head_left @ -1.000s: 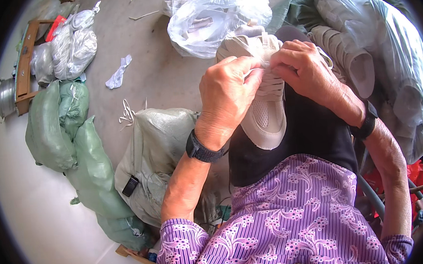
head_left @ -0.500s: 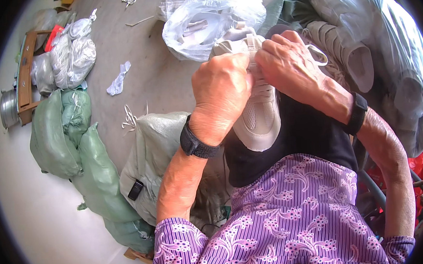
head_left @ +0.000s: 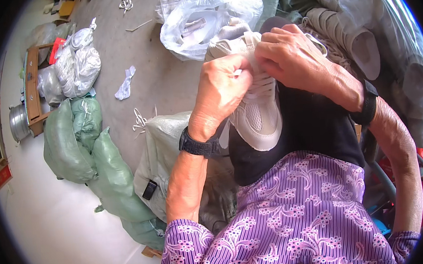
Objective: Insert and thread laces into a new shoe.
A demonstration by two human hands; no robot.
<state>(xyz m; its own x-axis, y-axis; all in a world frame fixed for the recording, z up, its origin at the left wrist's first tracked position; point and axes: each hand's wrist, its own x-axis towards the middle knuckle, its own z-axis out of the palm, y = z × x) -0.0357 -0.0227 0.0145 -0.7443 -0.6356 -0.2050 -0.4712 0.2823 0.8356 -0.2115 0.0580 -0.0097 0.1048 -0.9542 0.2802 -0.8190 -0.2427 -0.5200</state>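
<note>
A pale beige sneaker (head_left: 262,134) rests on my dark-clad lap, its toe toward me and its laces crossing the upper. Over its left side my left hand (head_left: 222,88) is closed, and a bit of white shoelace (head_left: 238,73) shows between thumb and finger. My right hand (head_left: 291,57) is curled over the upper part of the lacing, fingertips pressed together; whatever they pinch is hidden. Past that hand's knuckles a white lace strand is partly visible. Both wrists wear black bands.
An open clear plastic bag (head_left: 209,23) with pale pieces inside stands beyond the shoe. More beige shoes (head_left: 364,50) lie at the right beside plastic sheeting. Green sacks (head_left: 69,143) line the left, near a wooden drawer unit (head_left: 33,85). A whitish sack (head_left: 161,140) sits by my left arm.
My hands remain at the lacing. The left hand has turned slightly, showing a bit of white lace at its thumb, and the right hand's fingers have shifted. The view has swung slightly.
</note>
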